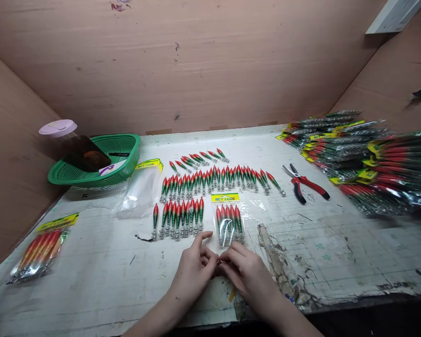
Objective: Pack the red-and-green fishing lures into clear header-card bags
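Near the table's front edge, my left hand and my right hand meet fingertip to fingertip in a pinch. A tiny reddish bit shows between them, but the fingers hide what it is. Just beyond lies a clear plastic bag with a yellow BCT LURE header, holding several red-and-green fishing lures. To its left stretches a row of loose lures, hooks toward me. A longer row of lures lies behind, and a shorter slanted row of lures farther back.
Flat bags are stacked beside a green basket with a pink-lidded bottle. A bag of orange lures lies at left. Red-handled pliers rest at right, before piled packed lures. Walls enclose the table.
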Motion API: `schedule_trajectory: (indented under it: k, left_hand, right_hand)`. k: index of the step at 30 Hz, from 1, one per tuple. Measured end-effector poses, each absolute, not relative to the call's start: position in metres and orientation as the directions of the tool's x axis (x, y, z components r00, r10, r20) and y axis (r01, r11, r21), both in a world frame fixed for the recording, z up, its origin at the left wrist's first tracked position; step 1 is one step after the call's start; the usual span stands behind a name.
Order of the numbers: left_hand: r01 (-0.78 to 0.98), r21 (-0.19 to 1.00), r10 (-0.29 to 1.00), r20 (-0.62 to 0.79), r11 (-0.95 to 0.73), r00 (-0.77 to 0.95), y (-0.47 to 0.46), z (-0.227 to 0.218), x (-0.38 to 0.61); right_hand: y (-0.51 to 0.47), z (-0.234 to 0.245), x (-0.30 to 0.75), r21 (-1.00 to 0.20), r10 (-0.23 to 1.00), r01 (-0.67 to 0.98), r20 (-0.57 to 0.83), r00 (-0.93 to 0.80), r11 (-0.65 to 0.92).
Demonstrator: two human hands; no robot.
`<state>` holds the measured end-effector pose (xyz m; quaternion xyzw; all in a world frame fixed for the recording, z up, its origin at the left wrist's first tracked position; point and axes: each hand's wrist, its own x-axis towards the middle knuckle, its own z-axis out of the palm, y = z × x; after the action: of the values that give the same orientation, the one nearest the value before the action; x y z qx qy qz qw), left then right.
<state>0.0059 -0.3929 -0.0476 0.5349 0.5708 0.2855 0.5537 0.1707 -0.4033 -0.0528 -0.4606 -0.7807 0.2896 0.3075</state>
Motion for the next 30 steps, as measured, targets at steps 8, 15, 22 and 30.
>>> schedule_trajectory:
  k: [8,15,22,30]
  left_hand:
    - [0.182,0.893,0.896,-0.433,0.412,0.097,-0.388,-0.054,0.009]
    - [0.144,0.911,0.911,-0.401,0.386,0.095,-0.394,-0.055,0.012]
    - [0.54,0.841,0.962,-0.131,-0.019,0.239,-0.399,-0.045,-0.002]
    - [0.317,-0.032,0.247,0.554,-0.948,0.795,-0.362,-0.039,-0.012]
  right_hand:
    - [-0.4,-0.056,0.164,-0.681,0.857,0.547,0.252,-0.449,0.486]
    - [-0.414,-0.049,0.231,-0.956,0.997,0.285,0.06,-0.043,0.07]
    - [-0.41,-0.051,0.362,-0.362,0.848,0.92,0.431,0.309,-0.151]
    - [-0.396,-0.037,0.253,0.061,0.464,0.586,0.547,-0.697,0.808]
